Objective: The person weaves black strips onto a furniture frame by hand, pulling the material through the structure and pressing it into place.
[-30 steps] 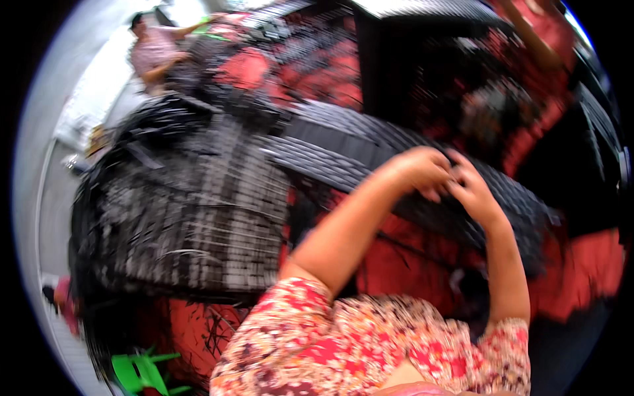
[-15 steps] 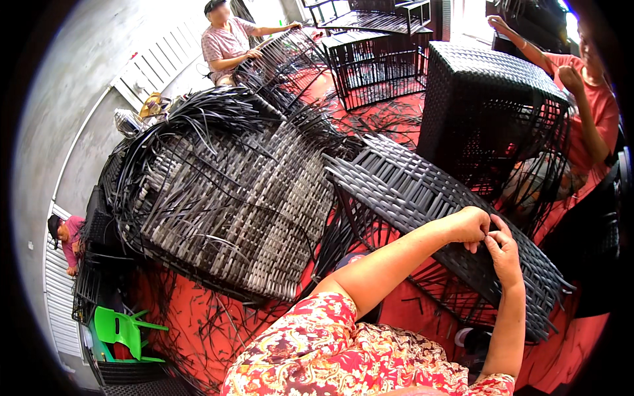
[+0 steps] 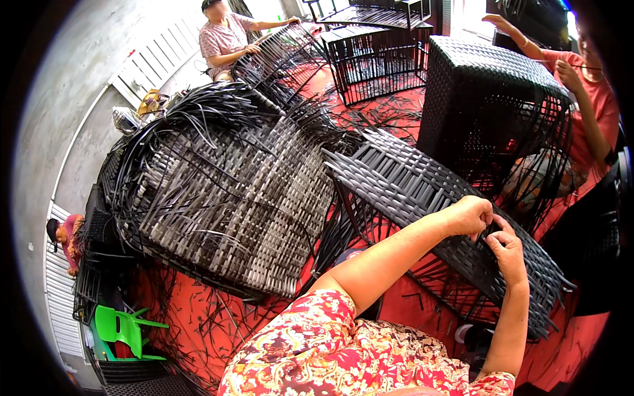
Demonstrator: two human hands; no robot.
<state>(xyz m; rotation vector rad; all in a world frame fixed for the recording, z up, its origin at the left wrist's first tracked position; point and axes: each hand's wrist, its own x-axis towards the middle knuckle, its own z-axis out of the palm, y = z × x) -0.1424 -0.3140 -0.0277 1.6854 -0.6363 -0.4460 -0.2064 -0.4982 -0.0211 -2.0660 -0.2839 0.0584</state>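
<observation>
Bright overall | white glare at top | deep shadow right | centre sharp | grey wall (image 3: 69, 115) bent

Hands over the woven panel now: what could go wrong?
1. The left hand and right hand are close together over the dark woven panel; fingers might obstruct each other.
2. Strip ends jutting from the panel's right end might scratch the right forearm beside them.
3. Loose strips litter the red floor; feet might catch.

The left forearm (image 3: 396, 247) is slanting up rightward, and the left hand (image 3: 472, 216) is showing its knuckles uppermost, fingers bent downward. The right forearm (image 3: 512, 317) is standing steeply, while the right hand (image 3: 509, 254) is pointing its fingers up-leftward, close beside the left hand's.
</observation>
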